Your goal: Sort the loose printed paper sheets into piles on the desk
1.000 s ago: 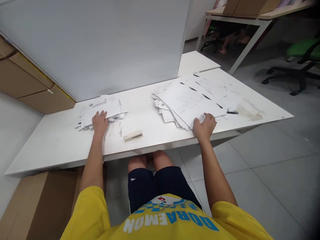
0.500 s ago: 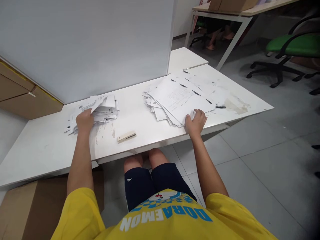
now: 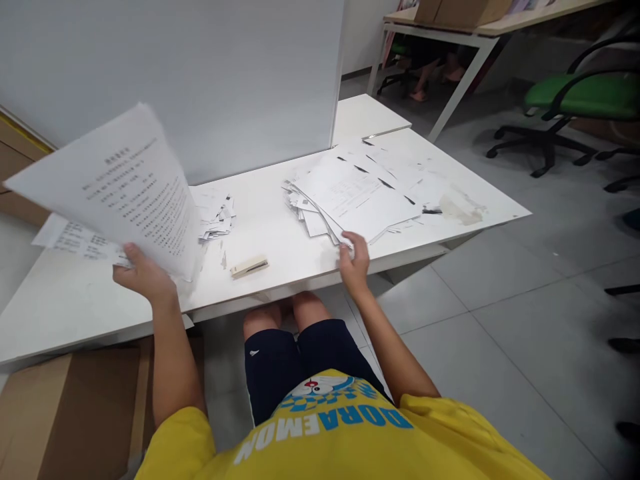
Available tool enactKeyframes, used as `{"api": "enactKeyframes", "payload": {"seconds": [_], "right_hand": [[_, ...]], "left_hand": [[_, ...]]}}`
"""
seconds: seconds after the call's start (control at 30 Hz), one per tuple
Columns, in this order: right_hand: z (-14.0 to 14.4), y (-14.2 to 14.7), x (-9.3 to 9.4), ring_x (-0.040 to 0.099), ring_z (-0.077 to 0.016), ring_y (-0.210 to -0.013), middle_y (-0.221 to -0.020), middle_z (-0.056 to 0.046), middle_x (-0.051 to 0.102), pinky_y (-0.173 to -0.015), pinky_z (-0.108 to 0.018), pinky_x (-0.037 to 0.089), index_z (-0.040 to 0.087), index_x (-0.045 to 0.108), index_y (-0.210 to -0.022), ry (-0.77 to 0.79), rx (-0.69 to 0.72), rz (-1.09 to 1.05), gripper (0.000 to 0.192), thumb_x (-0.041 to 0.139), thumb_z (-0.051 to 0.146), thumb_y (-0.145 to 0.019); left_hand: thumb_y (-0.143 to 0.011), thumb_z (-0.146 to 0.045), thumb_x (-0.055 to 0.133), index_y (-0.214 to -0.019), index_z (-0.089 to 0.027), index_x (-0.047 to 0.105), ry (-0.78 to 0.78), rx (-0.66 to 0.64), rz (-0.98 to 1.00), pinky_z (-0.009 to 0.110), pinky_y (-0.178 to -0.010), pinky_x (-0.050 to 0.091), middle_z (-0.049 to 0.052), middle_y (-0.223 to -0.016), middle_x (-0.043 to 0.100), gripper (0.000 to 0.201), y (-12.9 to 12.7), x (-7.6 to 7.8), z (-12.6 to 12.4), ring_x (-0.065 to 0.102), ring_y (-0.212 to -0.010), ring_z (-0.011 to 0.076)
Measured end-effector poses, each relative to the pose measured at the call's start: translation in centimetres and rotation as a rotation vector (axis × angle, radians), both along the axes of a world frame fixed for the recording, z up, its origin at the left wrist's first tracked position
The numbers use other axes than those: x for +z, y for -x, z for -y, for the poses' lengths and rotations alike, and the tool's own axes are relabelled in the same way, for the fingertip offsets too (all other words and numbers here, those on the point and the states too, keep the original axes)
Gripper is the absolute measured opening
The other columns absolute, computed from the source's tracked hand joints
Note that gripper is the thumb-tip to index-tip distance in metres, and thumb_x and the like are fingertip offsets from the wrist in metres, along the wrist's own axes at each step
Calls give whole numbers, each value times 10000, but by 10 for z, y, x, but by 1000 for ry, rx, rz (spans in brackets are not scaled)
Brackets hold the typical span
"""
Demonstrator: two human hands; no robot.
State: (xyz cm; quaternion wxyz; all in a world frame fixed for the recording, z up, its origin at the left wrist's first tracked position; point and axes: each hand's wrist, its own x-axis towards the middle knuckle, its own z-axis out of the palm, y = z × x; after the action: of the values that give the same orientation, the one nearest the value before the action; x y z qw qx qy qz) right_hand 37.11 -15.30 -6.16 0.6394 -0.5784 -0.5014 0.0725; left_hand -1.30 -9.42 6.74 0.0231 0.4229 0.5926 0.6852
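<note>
My left hand [image 3: 145,273] is closed on printed sheets of paper [image 3: 140,193], raised above the left part of the table and tilted, with lines of text facing me. Behind them, the remaining paper pile [image 3: 219,212] lies partly hidden. At the near corner of the right-hand paper stack [image 3: 360,197] is my right hand [image 3: 355,263], its fingers bent and apart from the thumb, with no sheet visible in its grasp. Whether its fingertips touch the stack I cannot tell. A cream stapler [image 3: 249,267] rests near the front edge, between the two piles.
The white table [image 3: 260,220] backs onto a pale partition [image 3: 240,80]. Cardboard boxes stand at left [image 3: 20,163] and below the table [image 3: 75,413]. A green chair [image 3: 585,97] stands on the right, and a person's legs [image 3: 423,77] show under the far desk.
My left hand has lifted sheets off the left pile and turned them up toward me. My right hand has slid left along the near edge of the right stack.
</note>
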Motion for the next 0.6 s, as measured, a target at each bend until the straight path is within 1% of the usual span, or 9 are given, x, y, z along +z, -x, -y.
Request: {"api": "enactKeyframes", "payload": {"seconds": [0.07, 0.1, 0.13, 0.23, 0.3, 0.37, 0.43, 0.53, 0.6], "right_hand": [[7, 24, 9, 613, -261, -1115, -1121, -118, 672, -1016, -478, 480, 224, 632, -1099, 17, 165, -32, 263, 472, 354, -935], [8, 33, 14, 616, -261, -1118, -1125, -117, 677, -1016, -472, 481, 225, 635, -1095, 39, 243, -70, 270, 482, 379, -933], [9, 41, 18, 619, -259, -1120, -1137, -116, 681, -1016, -464, 482, 227, 636, -1094, 77, 321, -125, 282, 496, 408, -928], [7, 57, 25, 618, -248, -1155, -1202, -103, 686, -1029, -427, 474, 252, 630, -1121, 253, 580, -363, 356, 572, 513, -885], [5, 64, 25, 619, -246, -1177, -1239, -91, 685, -1032, -411, 475, 272, 618, -1157, 385, 747, -563, 453, 617, 592, -837], [5, 68, 23, 642, -257, -1146, -1227, -91, 694, -994, -411, 502, 271, 615, -1165, 482, 874, -768, 559, 618, 684, -788], [7, 69, 21, 660, -274, -1112, -1205, -94, 706, -940, -415, 532, 260, 622, -1158, 527, 939, -921, 642, 558, 766, -768], [14, 64, 19, 650, -290, -1142, -1198, -88, 718, -913, -401, 543, 241, 646, -1148, 553, 934, -1033, 707, 473, 817, -776], [20, 56, 19, 654, -287, -1135, -1181, -76, 728, -927, -382, 535, 229, 662, -1132, 561, 904, -1035, 649, 565, 755, -765]], "left_hand": [[-912, -342, 512, -1275, -72, 408, -167, -62, 147, 392, -1130, 435, 229, -1389, 523, 465, -7, 3, 13, 555, -1288, 220], [-875, -344, 563, -1263, -92, 434, -216, -88, 210, 404, -1134, 439, 209, -1371, 552, 480, -10, 4, 18, 571, -1275, 226], [-855, -349, 591, -1266, -115, 450, -205, -142, 262, 418, -1139, 439, 188, -1374, 565, 494, -13, 4, 23, 569, -1284, 232], [-864, -358, 600, -1285, -185, 502, -36, -283, 452, 426, -1106, 488, 127, -1395, 589, 465, -20, -3, 34, 549, -1324, 241], [-901, -344, 566, -1277, -198, 552, 95, -373, 565, 384, -1092, 505, 104, -1392, 607, 404, -26, -14, 39, 535, -1346, 231], [-925, -334, 539, -1242, -187, 604, 219, -446, 629, 351, -1090, 504, 105, -1365, 633, 356, -32, -30, 44, 525, -1359, 226], [-917, -347, 563, -1192, -174, 645, 339, -497, 649, 352, -1077, 514, 117, -1309, 668, 334, -38, -49, 49, 535, -1351, 242], [-861, -363, 655, -1126, -171, 680, 460, -506, 633, 381, -1060, 528, 133, -1236, 703, 328, -43, -72, 59, 574, -1308, 281], [-827, -347, 702, -1113, -178, 688, 498, -492, 613, 393, -1067, 521, 135, -1243, 701, 333, -45, -83, 65, 591, -1286, 294]]}}
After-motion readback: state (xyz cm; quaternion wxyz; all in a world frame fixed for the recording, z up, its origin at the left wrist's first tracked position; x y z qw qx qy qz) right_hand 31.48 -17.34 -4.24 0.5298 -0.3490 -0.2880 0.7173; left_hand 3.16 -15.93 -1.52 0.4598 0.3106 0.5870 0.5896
